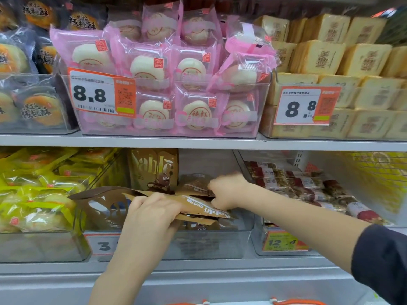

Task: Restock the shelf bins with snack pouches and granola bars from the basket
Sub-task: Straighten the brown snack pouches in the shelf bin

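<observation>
You're holding a brown pouch point(198, 208) lying flat over the clear middle bin point(220, 243), long axis running left to right. The white shelf point(198, 143) is sitting above it. Your left hand point(152, 214) is gripping the pouch from below-left; your right hand point(226, 190) is pinching its far edge.

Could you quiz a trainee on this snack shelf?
1. True or false: the left hand holds a brown pouch over the middle bin.
2. Which packets fill the bin above: A pink, B green, C blue?
3. Fill in: the price tag beside the tan packets reads ___.

Key:
1. True.
2. A, the pink packets.
3. 8.8.

The right hand reaches into the same middle bin.
</observation>
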Demonstrator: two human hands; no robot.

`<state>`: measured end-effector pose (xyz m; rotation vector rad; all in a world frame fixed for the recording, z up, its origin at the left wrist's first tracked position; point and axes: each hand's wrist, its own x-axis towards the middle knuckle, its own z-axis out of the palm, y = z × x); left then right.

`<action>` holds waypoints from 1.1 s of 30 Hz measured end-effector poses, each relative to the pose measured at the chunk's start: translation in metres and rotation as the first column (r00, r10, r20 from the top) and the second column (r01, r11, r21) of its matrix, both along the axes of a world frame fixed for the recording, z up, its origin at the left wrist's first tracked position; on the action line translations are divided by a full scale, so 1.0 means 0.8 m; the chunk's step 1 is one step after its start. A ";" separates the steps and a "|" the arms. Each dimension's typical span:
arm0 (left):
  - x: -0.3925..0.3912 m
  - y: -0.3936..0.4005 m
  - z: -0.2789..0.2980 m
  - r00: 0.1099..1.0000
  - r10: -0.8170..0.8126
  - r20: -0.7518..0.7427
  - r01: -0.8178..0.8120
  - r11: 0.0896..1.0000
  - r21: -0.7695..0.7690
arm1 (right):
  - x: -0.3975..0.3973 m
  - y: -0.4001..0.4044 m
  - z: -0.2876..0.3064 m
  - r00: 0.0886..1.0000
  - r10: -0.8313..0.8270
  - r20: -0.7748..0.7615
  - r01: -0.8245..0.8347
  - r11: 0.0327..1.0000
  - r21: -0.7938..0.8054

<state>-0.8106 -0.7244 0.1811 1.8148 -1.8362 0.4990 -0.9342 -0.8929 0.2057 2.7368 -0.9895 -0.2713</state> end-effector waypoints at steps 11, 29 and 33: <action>-0.001 0.000 -0.002 0.999 0.049 0.023 -0.049 0.999 -0.014 | 0.026 -0.083 0.007 0.687 -0.049 0.725 0.152 0.985 -0.078; -0.003 0.005 0.009 0.998 0.058 -0.035 -0.053 0.988 0.146 | 0.026 -0.120 -0.006 0.869 0.177 0.461 0.003 0.932 -0.363; -0.005 0.009 0.011 0.997 0.038 -0.067 -0.027 0.989 0.147 | 0.023 -0.110 -0.011 0.944 0.288 0.161 -0.136 0.785 -0.604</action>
